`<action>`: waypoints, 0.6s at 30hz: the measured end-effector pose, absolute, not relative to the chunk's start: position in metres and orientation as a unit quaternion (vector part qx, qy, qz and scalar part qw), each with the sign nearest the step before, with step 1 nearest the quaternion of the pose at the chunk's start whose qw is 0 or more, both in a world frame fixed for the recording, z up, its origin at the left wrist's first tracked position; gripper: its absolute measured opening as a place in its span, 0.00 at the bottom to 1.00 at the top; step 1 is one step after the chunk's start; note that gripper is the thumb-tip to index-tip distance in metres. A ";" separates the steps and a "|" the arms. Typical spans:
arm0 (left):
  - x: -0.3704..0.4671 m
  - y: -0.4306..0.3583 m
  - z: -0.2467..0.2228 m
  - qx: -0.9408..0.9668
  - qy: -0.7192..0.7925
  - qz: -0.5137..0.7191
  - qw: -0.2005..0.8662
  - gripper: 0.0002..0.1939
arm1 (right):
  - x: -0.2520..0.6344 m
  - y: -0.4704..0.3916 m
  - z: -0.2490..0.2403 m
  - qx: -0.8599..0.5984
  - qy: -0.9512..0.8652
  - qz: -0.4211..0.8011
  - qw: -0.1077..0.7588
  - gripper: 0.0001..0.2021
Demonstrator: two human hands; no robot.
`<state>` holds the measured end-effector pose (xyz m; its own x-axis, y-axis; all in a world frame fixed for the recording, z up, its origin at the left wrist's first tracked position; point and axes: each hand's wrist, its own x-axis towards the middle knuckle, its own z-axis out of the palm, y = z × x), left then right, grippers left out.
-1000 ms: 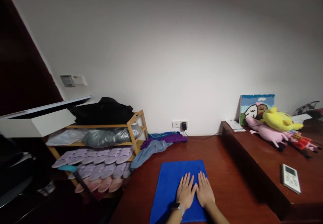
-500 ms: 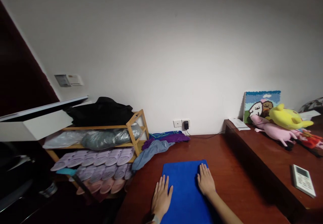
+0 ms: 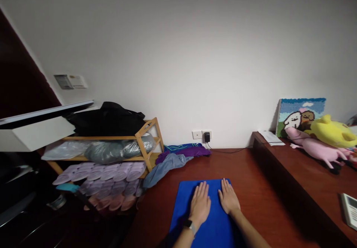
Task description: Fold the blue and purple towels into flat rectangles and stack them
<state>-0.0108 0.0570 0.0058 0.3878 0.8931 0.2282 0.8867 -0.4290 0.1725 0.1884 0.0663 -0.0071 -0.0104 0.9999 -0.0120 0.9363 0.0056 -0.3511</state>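
Note:
A blue cloth (image 3: pixel 182 203) lies flat on the reddish-brown wooden table (image 3: pixel 259 203), its lower part running out of view. My left hand (image 3: pixel 200 205) rests palm down near the cloth's middle, fingers stretched out, with a watch on the wrist. Palm down too, my right hand (image 3: pixel 229 197) lies along the cloth's right edge, its fingers straight and pointing away from me. Neither hand grips anything. Crumpled grey-blue and purple cloths (image 3: pixel 167 166) lie at the table's far left.
Left of the table stands a wooden rack (image 3: pixel 147 129) with slippers (image 3: pixel 108 171) and a black bag (image 3: pixel 107 119). On the raised ledge at right are plush toys (image 3: pixel 315 149), a dog picture (image 3: pixel 301 110) and a calculator-like device (image 3: pixel 350 209). A black plug (image 3: pixel 206 137) sits in the wall socket.
My left hand has moved right, from the cloth's left edge to its middle. My right hand stays by the right edge. The view has shifted slightly.

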 end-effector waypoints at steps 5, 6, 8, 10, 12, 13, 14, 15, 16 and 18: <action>0.046 0.081 -0.008 0.855 0.495 0.141 0.072 0.29 | 0.190 0.068 -0.008 -0.689 -0.705 0.130 0.107 0.34; 0.043 0.084 -0.010 0.852 0.501 0.137 0.073 0.30 | 0.190 0.068 -0.008 -0.691 -0.704 0.127 0.104 0.34; 0.021 0.089 -0.011 0.840 0.523 0.127 0.066 0.30 | 0.189 0.067 -0.007 -0.697 -0.700 0.123 0.098 0.35; -0.016 0.095 -0.007 0.816 0.564 0.111 0.050 0.32 | 0.188 0.066 -0.005 -0.701 -0.696 0.122 0.098 0.35; -0.057 0.101 -0.002 0.784 0.613 0.090 0.034 0.33 | 0.187 0.064 -0.003 -0.705 -0.692 0.117 0.105 0.36; -0.076 0.104 0.000 0.770 0.632 0.082 0.028 0.33 | 0.186 0.064 -0.002 -0.708 -0.689 0.113 0.107 0.36; -0.093 0.107 0.002 0.759 0.646 0.075 0.024 0.33 | 0.186 0.063 -0.002 -0.711 -0.686 0.109 0.107 0.36; -0.106 0.109 0.003 0.752 0.656 0.070 0.023 0.33 | 0.186 0.063 -0.002 -0.715 -0.683 0.106 0.104 0.36; -0.117 0.111 0.003 0.747 0.661 0.067 0.023 0.33 | 0.186 0.063 -0.003 -0.718 -0.681 0.105 0.101 0.36; -0.128 0.113 0.002 0.744 0.664 0.065 0.021 0.33 | 0.186 0.064 -0.004 -0.721 -0.678 0.107 0.098 0.36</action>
<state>-0.1284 0.1126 0.0022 0.1091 0.9916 0.0694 0.9861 -0.1168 0.1179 0.1856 0.0644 -0.0045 0.0576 0.9981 -0.0221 0.9562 -0.0615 -0.2862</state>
